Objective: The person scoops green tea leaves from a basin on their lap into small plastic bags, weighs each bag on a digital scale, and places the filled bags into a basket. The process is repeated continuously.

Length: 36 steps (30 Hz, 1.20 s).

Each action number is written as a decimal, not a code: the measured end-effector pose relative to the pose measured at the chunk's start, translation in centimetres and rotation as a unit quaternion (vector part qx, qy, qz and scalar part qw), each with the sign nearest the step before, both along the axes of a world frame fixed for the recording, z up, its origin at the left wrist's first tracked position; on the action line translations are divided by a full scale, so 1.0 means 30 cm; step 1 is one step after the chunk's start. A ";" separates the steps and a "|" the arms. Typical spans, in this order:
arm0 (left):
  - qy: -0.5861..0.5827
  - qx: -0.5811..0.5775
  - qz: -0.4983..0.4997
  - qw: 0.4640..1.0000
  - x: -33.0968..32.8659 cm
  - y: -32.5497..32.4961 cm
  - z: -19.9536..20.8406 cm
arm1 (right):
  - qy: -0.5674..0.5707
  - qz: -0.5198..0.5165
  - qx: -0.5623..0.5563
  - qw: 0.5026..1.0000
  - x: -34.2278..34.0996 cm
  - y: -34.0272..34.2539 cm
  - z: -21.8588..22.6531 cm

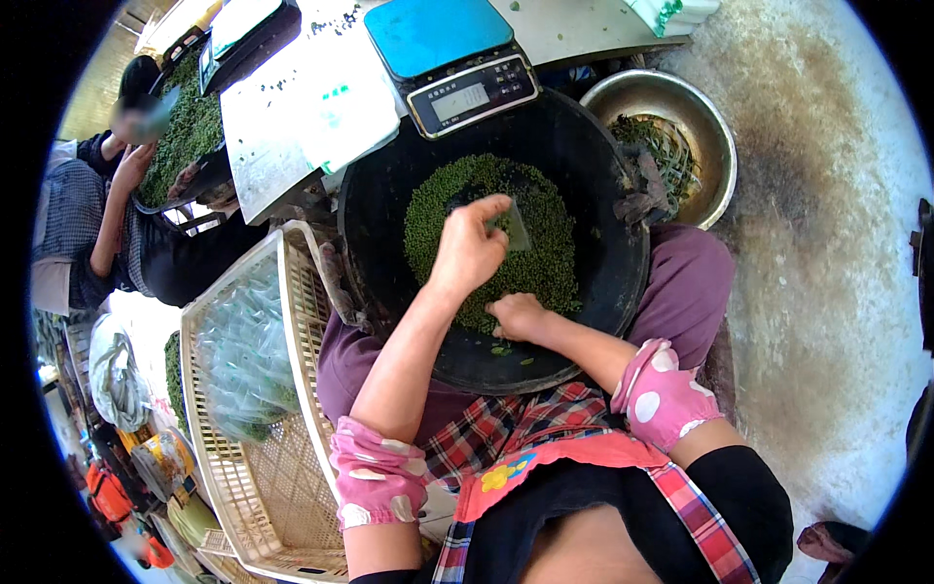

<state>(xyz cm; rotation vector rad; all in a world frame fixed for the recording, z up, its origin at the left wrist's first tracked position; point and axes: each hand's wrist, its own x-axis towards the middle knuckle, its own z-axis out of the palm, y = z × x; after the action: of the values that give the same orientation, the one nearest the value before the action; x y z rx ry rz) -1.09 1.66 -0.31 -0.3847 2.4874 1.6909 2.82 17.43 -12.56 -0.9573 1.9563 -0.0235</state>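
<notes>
A wide black basin (603, 263) stands between my knees, with a heap of small round green berries (438, 209) in it. Over the heap, my left hand (470, 243) is closed on a small clear plastic bag (519, 232), its index finger bent across the top. My right hand (520, 318) reaches down to the near side of the berries. Its fingers are curled in, and what they hold, if anything, is hidden. A few loose green leaves (501, 349) lie on the basin's near wall.
Beyond the basin a blue-topped digital scale (438, 37) sits on a white table (574, 27) beside flat white bags (345, 117). At right stands a metal bowl (718, 146) with green stems. A cream plastic crate (302, 389) at left holds filled clear bags (243, 355). Another person (97, 214) works far left.
</notes>
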 end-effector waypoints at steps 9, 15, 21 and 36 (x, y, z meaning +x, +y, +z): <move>0.051 -0.018 0.008 0.999 -0.010 -0.025 -0.036 | 0.053 -0.219 -0.381 0.897 -0.305 0.108 0.404; 0.038 -0.006 -0.005 0.999 -0.015 -0.014 0.021 | 0.187 -0.177 -0.358 0.898 -0.316 0.008 0.594; 0.060 -0.004 -0.023 0.998 -0.008 -0.011 -0.024 | 0.182 -0.101 -0.210 0.955 -0.288 -0.023 0.455; 0.175 0.126 0.211 0.953 -0.026 -0.142 0.145 | 0.236 -0.289 -0.499 0.782 -0.561 -0.078 0.840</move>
<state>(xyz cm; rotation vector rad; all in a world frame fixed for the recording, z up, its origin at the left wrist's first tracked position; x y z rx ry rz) -1.88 -2.60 4.05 -0.6815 2.4940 2.4022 -14.00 15.08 12.64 -0.9825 2.6755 -1.4246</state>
